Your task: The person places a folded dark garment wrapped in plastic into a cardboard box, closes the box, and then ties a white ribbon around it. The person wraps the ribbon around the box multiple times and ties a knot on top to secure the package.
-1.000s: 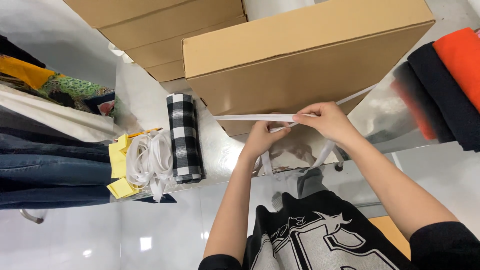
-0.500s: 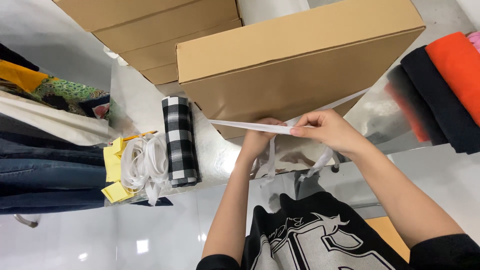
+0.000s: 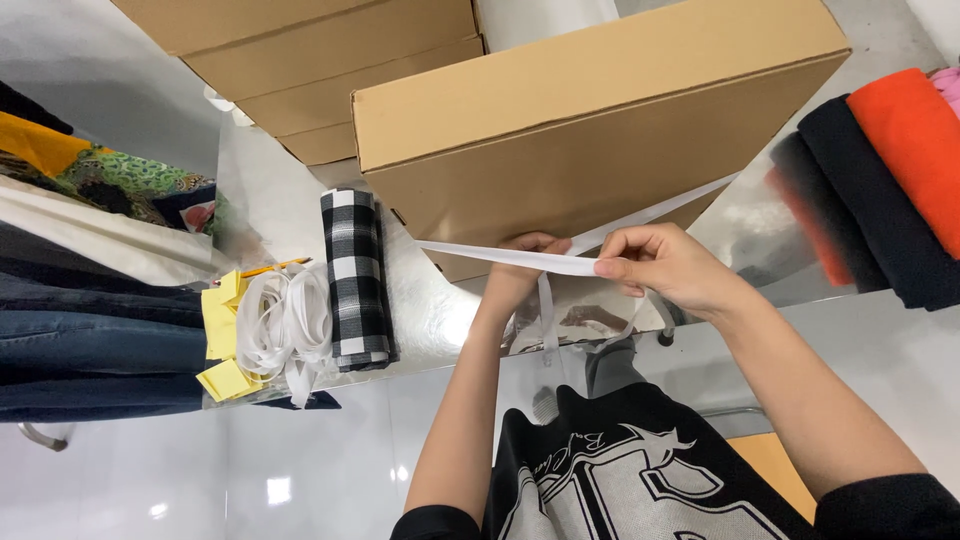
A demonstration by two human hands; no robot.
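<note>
A large brown cardboard box [image 3: 590, 130] stands on a shiny metal table [image 3: 430, 310]. A white strap [image 3: 500, 255] runs from under the box's lower left corner across its front. My right hand [image 3: 660, 265] pinches this white strap between thumb and fingers and holds it taut. My left hand [image 3: 525, 260] sits just behind the strap against the box's lower front edge, with its fingers curled on another length of white strap that hangs down. A second run of strap [image 3: 660, 212] slants up to the right along the box.
A rolled black-and-white checked cloth [image 3: 355, 280] lies left of the box, beside a bundle of white straps [image 3: 280, 325] and yellow paper pieces [image 3: 220, 345]. Folded jeans [image 3: 90, 340] are at the left. Black and orange rolled fabrics [image 3: 880, 170] are at the right. More cardboard boxes [image 3: 330, 60] stand behind.
My right hand has drawn the white strap out to the right and slightly down, stretching it across the box front. My left hand stays at the box's lower edge.
</note>
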